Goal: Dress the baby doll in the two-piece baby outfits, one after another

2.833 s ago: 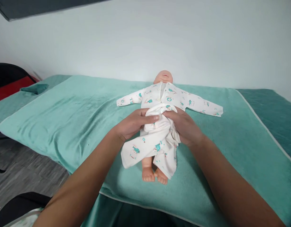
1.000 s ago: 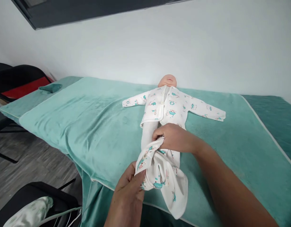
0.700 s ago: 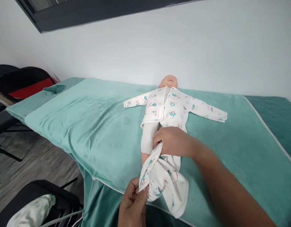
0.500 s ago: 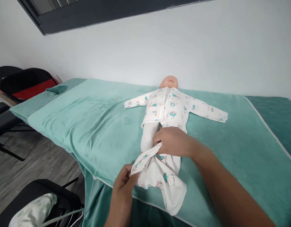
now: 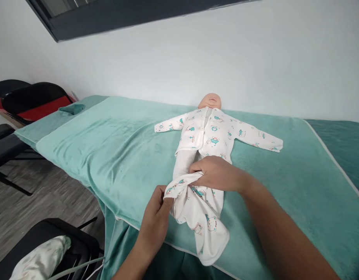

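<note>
A baby doll (image 5: 211, 101) lies on its back in a white printed jacket (image 5: 205, 128), arms spread wide. Around its lower legs bunch white printed pants (image 5: 203, 217); one leg hangs toward the front edge. My left hand (image 5: 157, 214) pinches the waistband at its left side, thumb on top. At the waistband's other side, my right hand (image 5: 214, 173) is closed on the cloth, its fingertips tucked between the doll's legs and partly hidden. A white upper leg (image 5: 183, 163) shows above the band.
A green velvety cover (image 5: 132, 144) drapes the table under the doll, with folds at left. Close by at lower left stands a black chair (image 5: 77, 241) with a printed cloth (image 5: 42, 258) on it. More chairs (image 5: 36, 101) stand at far left. A wall (image 5: 168, 62) rises behind.
My left hand has lifted its side of the waistband up along the doll's leg, covering more of it. My right hand has stayed almost in place.
</note>
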Demonstrator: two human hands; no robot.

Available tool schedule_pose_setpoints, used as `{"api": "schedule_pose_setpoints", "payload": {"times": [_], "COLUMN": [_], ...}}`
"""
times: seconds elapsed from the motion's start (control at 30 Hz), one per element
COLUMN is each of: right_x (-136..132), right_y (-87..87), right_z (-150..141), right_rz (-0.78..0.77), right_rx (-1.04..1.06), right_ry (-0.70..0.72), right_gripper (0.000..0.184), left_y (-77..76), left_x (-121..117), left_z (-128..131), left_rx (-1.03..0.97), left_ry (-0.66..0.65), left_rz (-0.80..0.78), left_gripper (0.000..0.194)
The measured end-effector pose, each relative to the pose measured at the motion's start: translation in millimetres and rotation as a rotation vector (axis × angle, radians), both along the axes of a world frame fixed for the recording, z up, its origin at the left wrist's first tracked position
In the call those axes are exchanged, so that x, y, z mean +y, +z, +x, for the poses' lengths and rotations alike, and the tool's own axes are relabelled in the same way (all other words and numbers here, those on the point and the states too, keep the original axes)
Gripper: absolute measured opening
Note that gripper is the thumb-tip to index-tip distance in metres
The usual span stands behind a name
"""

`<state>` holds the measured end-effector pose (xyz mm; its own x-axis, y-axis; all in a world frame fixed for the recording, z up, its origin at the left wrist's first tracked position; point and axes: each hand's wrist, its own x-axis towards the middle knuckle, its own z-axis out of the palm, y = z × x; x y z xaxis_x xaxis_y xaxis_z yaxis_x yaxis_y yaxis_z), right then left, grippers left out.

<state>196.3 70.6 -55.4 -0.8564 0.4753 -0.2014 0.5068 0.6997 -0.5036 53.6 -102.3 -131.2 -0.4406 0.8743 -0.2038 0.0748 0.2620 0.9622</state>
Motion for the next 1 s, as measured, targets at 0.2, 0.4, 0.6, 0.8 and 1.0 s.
{"api": "schedule_pose_setpoints", "payload": {"times": [0.2, 0.4, 0.6, 0.8, 1.0], "right_x": [0, -2, 2, 2, 2], "right_y": [3.8, -0.1, -10.4, -17.5, -19.0], "right_z": [1, -6, -7, -11, -13], "right_rz": [-0.059, 0.005, 0.007, -0.142, -0.166], "right_rx": [0.037, 0.053, 0.234, 0.365, 0.437], "right_ry": [-0.032, -0.15, -0.286, -0.449, -0.502], "right_gripper": [0.025, 0.022, 0.023, 0.017, 0.017], "left_y": [-13.2, -13.7, -10.9, -12.4, -13.6], "left_x": [34, 86, 139, 166, 123], "left_z": [-18, -48, -66, -63, -52], "left_rx": [0.063, 0.242, 0.569, 0.79, 0.523], "left_ry": [0.092, -0.062, -0.189, -0.157, 0.037], "left_rz": [0.15, 0.284, 0.356, 0.37, 0.319], "left_gripper": [0.022, 0.015, 0.017, 0.019, 0.017]}}
